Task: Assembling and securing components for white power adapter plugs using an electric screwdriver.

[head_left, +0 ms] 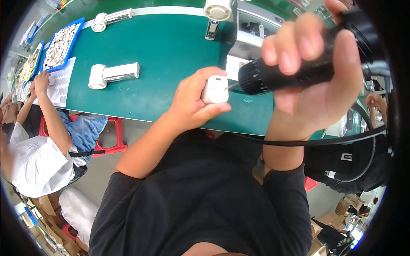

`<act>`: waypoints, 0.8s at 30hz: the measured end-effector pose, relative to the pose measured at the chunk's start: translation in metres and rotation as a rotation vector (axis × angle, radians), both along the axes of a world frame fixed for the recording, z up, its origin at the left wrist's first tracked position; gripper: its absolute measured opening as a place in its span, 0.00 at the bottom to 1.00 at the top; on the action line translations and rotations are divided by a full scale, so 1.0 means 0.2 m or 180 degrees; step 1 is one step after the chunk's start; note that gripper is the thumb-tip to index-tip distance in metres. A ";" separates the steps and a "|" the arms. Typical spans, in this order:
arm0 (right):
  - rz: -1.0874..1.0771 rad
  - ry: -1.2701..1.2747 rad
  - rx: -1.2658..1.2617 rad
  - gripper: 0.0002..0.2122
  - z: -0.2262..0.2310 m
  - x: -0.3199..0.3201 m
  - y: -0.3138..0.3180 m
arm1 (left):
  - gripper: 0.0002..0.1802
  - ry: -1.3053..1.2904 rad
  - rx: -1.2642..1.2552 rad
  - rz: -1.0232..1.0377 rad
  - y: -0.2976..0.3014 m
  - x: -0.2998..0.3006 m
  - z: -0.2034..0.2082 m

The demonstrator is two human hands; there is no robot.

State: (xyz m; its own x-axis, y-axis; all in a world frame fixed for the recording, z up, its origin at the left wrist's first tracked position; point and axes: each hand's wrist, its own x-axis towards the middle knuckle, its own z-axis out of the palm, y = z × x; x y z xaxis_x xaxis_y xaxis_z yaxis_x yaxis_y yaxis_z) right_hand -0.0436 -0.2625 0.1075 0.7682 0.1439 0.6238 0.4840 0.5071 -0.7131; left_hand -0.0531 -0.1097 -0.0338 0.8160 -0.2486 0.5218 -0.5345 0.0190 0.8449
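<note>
My left hand [190,100] is closed round a small white handheld fan [217,90], its end face turned to the right and a dark slot near the top of it. In my right hand [314,72] is a black electric screwdriver [277,74], held sideways with a cable trailing from it. The thin bit [233,85] reaches the white end face; whether it sits in a screw cannot be made out. Another white handheld fan [114,74] lies on the green mat [166,47] to the left of my left hand.
More white fans lie at the far left [113,19] and far middle [218,10]. A grey machine [252,34] stands behind the screwdriver. On the left, a blue tray [64,45] holds many small parts beside a co-worker in a white shirt [45,166]. A black cable [337,140] crosses my right forearm.
</note>
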 end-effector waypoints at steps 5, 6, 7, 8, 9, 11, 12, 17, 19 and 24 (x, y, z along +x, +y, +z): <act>-0.0077 0.0016 -0.0187 0.19 -0.02 -0.01 0.02 | 0.30 -0.0176 0.0153 0.0069 0.00 0.00 0.00; -0.0084 0.0018 -0.0223 0.19 -0.02 -0.01 0.02 | 0.30 -0.0179 0.0159 0.0064 0.00 0.01 0.00; -0.0088 0.0017 -0.0254 0.19 -0.02 0.00 0.03 | 0.30 -0.0181 0.0164 0.0061 0.00 0.01 0.00; -0.0100 0.0025 -0.0288 0.19 -0.02 -0.01 0.03 | 0.30 -0.0114 0.0175 0.0037 0.00 0.01 0.00; -0.0087 0.0010 -0.0305 0.19 -0.02 -0.01 0.03 | 0.30 -0.0063 0.0198 0.0024 -0.01 0.00 0.01; -0.0015 -0.0051 -0.0302 0.20 -0.01 -0.01 0.03 | 0.30 -0.0063 0.0239 0.0031 0.00 0.00 0.01; 0.0108 -0.0180 -0.0253 0.21 -0.01 0.00 0.02 | 0.31 -0.0126 0.0259 0.0036 0.01 0.00 0.02; 0.1482 -0.0736 0.0691 0.21 0.11 0.04 -0.08 | 0.38 -0.1038 0.0480 -0.0635 0.08 0.03 0.21; 0.1663 -0.0783 0.0950 0.16 0.20 0.05 -0.28 | 0.37 -0.1259 0.0987 -0.0337 0.23 0.14 0.38; 0.0071 -0.0369 0.0876 0.20 0.15 0.04 -0.45 | 0.28 -0.0120 0.3448 0.1291 0.79 0.65 0.49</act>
State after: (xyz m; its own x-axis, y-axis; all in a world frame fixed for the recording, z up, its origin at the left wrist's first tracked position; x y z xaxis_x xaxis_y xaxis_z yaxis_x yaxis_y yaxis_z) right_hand -0.0347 -0.3526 0.1369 0.6882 -0.0267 0.7250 0.5407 0.6852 -0.4880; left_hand 0.0778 0.0488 0.0633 0.9267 -0.3039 0.2212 -0.3608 -0.8841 0.2969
